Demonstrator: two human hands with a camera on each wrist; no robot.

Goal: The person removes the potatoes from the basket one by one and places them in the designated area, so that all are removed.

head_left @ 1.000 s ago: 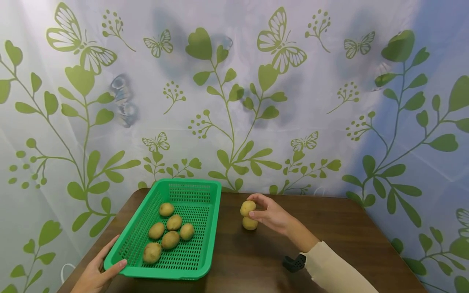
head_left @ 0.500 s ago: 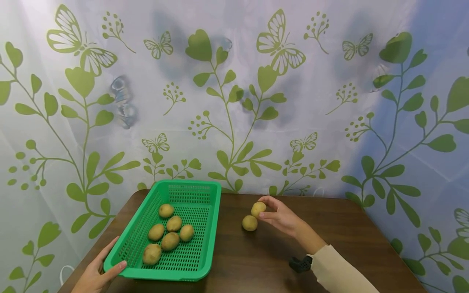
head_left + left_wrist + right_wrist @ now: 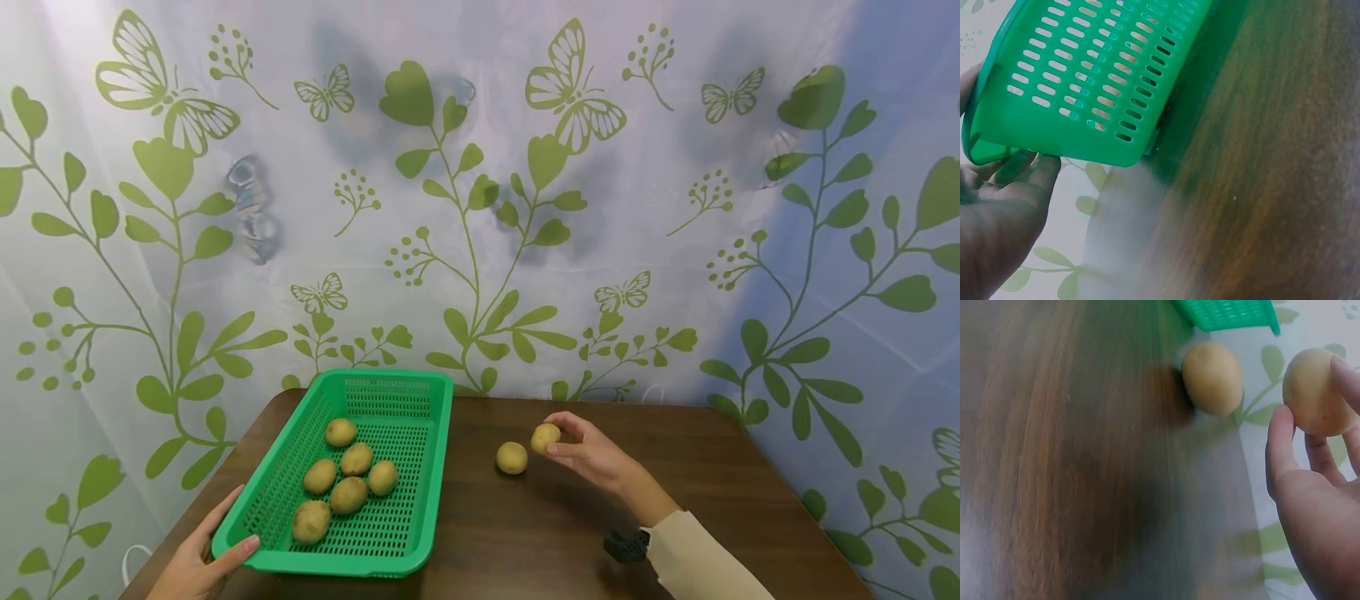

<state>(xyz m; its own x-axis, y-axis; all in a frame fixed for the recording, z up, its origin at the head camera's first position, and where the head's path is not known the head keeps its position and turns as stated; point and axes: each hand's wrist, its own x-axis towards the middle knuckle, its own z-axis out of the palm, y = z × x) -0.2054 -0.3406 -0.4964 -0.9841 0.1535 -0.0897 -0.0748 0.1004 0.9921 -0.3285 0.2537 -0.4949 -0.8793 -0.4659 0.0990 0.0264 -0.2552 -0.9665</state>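
Note:
My left hand (image 3: 202, 554) grips the near left corner of a green plastic basket (image 3: 442, 450), thumb over the rim and fingers along the outside. Several potatoes (image 3: 348, 495) lie on the basket's slotted floor. Right of the basket, my right hand (image 3: 596, 458) pinches one potato (image 3: 545, 438) between thumb and fingers; in the right wrist view this held potato (image 3: 1313, 394) appears above the tabletop. Another potato (image 3: 512, 457) sits on the table just left of the held one, with a small gap between them.
The brown wooden table (image 3: 675, 450) ends at a curtain (image 3: 480, 208) printed with green leaves and butterflies. A black strap-like piece (image 3: 627, 546) hangs at the right wrist, by the cream sleeve (image 3: 697, 558).
My right hand has moved to the right and slightly nearer with its potato, away from the potato on the table. The left hand and the basket stay in place.

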